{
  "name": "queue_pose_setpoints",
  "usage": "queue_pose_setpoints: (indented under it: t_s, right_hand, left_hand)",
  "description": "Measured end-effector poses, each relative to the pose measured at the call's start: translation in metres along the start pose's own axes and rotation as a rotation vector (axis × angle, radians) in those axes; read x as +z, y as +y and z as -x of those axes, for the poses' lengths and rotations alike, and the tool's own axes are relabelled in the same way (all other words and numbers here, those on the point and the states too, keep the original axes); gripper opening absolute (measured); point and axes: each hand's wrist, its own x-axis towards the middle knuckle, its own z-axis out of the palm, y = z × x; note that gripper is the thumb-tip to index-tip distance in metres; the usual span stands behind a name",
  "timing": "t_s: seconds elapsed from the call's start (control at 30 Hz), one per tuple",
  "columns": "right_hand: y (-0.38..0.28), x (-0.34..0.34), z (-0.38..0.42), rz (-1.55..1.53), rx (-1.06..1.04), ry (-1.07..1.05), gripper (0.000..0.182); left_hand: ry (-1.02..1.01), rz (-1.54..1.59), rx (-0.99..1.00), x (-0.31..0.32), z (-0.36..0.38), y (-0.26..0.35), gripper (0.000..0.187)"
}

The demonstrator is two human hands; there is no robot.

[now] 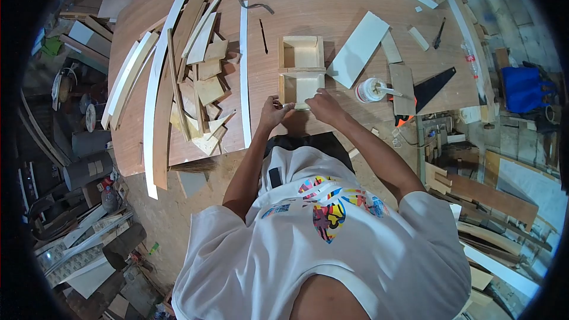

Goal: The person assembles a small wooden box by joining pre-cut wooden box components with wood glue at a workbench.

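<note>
White T-shirt (pixel 320 243) with a bright printed patch fills the bottom of the view, nearest the lens; both bare forearms run up from it toward the bench.

Left hand (pixel 274 112) sits at the near left corner of the small wooden box frame (pixel 301 71), fingers curled, thumb and fingertips pinching the near edge. Right hand (pixel 323 106) meets the same edge at the near right corner, wrist bent inward, fingers closed down onto the wood. Both grips are narrow and on the frame itself. A thin pale strip (pixel 299 105) lies along that near edge between the two hands; whether it is loose or fixed, I cannot tell.

Frame lies flat on the brown plywood tabletop (pixel 332 0), close to the near edge, roughly mid-width. It has two open compartments, one behind the other, split by a cross piece.

Just right of it: a white rectangular board (pixel 357 49), lying at an angle. Near that, a round white glue pot (pixel 370 90) with a stick standing in it. Beyond, a handsaw (pixel 430 90) with dark blade and orange handle. Left of the frame: a long white strip (pixel 243 77), then a heap of wood offcuts (pixel 204 83) and long curved slats (pixel 157 89).
</note>
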Motion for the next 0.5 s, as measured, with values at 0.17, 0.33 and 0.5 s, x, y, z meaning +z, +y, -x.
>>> queue_pose_setpoints:
  t_s: [0.17,0.33,0.5]
  right_hand:
    - [-0.003,-0.007,-0.004,0.006,0.024,-0.083,0.006]
    - [0.0,-0.003,-0.006,0.0,0.025,-0.098,0.008]
    - [0.001,-0.003,-0.006,-0.001,0.024,-0.111,0.009]
  left_hand:
    - [0.016,0.08,-0.007,0.008,-0.007,-0.018,0.079]
    - [0.011,0.035,-0.013,0.004,-0.002,-0.006,0.078]
    - [0.031,0.048,-0.016,0.008,-0.007,-0.015,0.079]
